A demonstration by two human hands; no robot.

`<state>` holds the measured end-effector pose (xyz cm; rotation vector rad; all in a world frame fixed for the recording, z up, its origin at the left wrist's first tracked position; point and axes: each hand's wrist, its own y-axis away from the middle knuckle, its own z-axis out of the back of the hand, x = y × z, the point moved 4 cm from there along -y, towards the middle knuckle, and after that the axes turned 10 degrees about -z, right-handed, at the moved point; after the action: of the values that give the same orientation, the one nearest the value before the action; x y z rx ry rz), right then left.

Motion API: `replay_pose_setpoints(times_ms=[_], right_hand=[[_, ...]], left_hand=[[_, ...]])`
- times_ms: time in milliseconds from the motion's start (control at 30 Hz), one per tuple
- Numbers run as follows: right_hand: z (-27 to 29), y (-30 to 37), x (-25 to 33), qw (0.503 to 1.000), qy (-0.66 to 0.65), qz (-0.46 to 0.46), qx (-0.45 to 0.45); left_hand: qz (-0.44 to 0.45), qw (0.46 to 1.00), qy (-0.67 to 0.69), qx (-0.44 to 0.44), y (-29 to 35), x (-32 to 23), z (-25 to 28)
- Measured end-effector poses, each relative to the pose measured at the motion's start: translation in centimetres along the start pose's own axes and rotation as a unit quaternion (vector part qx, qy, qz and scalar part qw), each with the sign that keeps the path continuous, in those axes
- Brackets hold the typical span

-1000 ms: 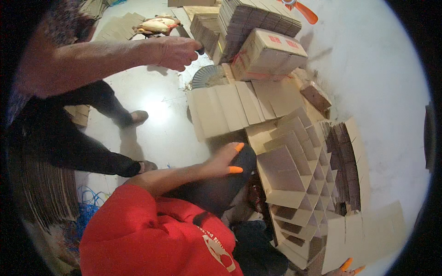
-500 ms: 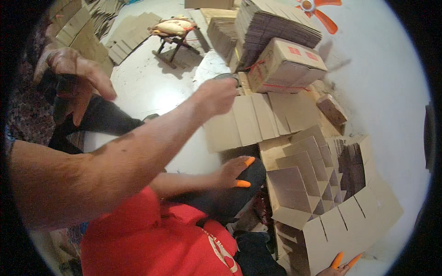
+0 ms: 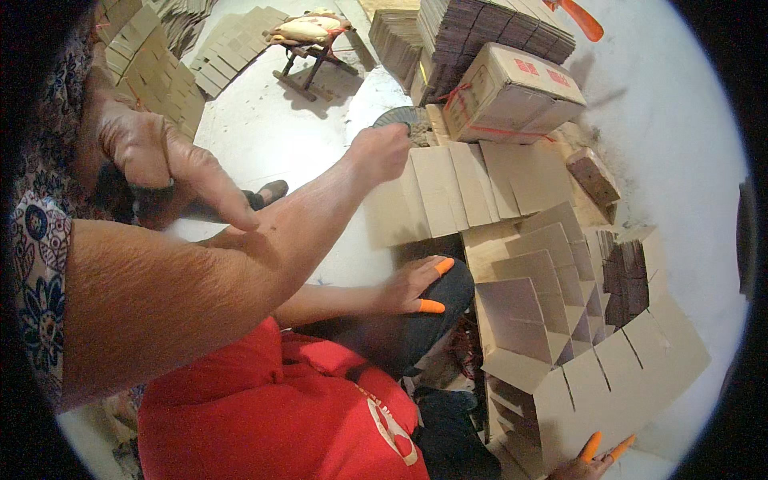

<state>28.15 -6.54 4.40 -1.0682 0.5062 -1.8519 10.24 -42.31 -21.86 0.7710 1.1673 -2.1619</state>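
Fanned row of flat cardboard strips (image 3: 448, 196) lying mid-floor, long axes running toward the taped carton (image 3: 512, 96), gripped at its near-left edge by right hand (image 3: 380, 152) curled shut; left hand (image 3: 172, 164) raised apart, loosely spread, holding nothing; beside, a co-worker's orange-capped fingers (image 3: 436, 284).

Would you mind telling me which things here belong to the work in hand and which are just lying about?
In hand:
right hand, closed on the fanned cardboard sheets
slotted cardboard dividers
co-worker's hand with orange fingertip covers, beside the dividers

Lying about:
tied carton
wooden stool
cardboard stacks at the far left
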Motion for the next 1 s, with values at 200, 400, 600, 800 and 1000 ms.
replay_pose_setpoints(times_ms=[200,400,600,800,1000], right_hand=[[-0.1,-0.2,0.8,0.993,0.068,0.093,-0.014],[-0.3,-0.3,1.9,0.998,0.035,0.049,-0.007],[0.1,-0.5,2.7,0.997,0.021,0.071,-0.012],[1.9,-0.4,1.0,0.995,0.089,0.034,-0.035],[2.0,-0.4,1.9,0.998,-0.017,0.051,-0.038]], left_hand=[[0.014,1.0,0.007,0.008,0.0,0.1,-0.1],[0.037,0.998,-0.036,0.023,0.7,1.1,-0.9],[0.032,0.999,-0.014,0.022,0.5,1.3,-0.8],[0.034,0.999,-0.01,0.019,0.4,1.0,-0.6],[-0.022,0.998,-0.059,-0.004,0.3,0.3,-0.4]])
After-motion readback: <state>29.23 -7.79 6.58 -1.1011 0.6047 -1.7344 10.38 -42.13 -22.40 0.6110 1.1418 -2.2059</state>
